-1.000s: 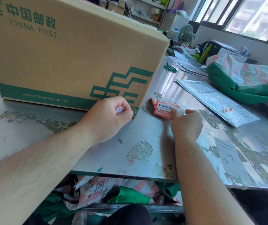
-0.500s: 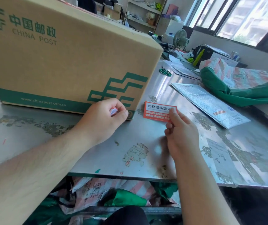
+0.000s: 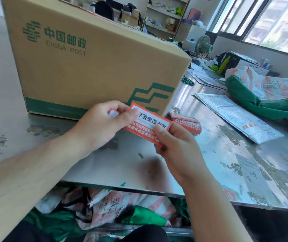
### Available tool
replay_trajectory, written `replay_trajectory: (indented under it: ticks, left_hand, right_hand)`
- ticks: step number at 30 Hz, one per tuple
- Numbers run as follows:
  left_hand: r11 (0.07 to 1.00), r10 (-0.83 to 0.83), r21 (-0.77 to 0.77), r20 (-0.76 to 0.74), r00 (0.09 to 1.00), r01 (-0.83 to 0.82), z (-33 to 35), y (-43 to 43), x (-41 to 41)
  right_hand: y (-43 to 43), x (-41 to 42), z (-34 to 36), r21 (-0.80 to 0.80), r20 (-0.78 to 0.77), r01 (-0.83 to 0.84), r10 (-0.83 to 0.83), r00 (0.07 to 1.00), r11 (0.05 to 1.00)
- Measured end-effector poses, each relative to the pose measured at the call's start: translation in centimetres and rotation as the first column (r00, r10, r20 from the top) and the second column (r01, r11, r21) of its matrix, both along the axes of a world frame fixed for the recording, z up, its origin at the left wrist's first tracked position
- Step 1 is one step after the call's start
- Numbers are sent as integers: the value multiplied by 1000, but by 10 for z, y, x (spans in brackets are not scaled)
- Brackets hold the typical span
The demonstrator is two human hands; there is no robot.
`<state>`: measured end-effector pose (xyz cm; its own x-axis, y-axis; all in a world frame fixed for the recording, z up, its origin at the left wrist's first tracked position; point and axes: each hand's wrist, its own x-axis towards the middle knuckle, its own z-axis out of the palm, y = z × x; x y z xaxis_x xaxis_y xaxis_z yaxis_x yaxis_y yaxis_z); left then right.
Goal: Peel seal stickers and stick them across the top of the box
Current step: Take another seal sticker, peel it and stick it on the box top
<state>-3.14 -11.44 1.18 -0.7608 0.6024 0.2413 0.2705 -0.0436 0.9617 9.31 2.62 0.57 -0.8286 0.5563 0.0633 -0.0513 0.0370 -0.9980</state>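
**A:** What have you got hold of?

**B:** An orange-red rectangular seal sticker with a white band and black characters. I hold it by both ends. My left hand pinches its left end under the thumb. The curled fingers of that hand also keep a small white scrap with a red edge. My right hand nips the right end between thumb and fingers.

**A:** Where is it?

**B:** In the air above the scratched steel table, slanting down to the right. It is in front of the lower right corner of the big brown cardboard box with green China Post print. It is not on the box top yet.

**A:** And the box?

**B:** It stands upright on the table, just behind my hands.

**A:** Anything else nearby?

**B:** A small heap of orange stickers lies on the table just beside my right hand. Farther right there is a grey padded mailer, and behind it a green and orange-white woven sack.
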Motion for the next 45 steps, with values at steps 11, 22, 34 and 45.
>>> replay_trajectory:
  ticks: [11,22,34,45]
  left_hand:
    - [951,262,-118,-180,948,-285,-21,-22,-22]
    - [990,93,-90,-153,984,-107,-16,-31,-18]
    - [995,59,-65,-161,985,-70,-22,-30,-23]
    - [998,66,-15,-88,994,-68,-24,-29,-28]
  right_hand:
    - [-20,-39,-17,474,2,309,-352,936,825]
    - [-21,-37,-18,476,33,333,-395,918,814]
    - [-26,-36,-16,450,26,315,-365,931,836]
    - [-28,-34,-22,569,-54,155,-151,987,807]
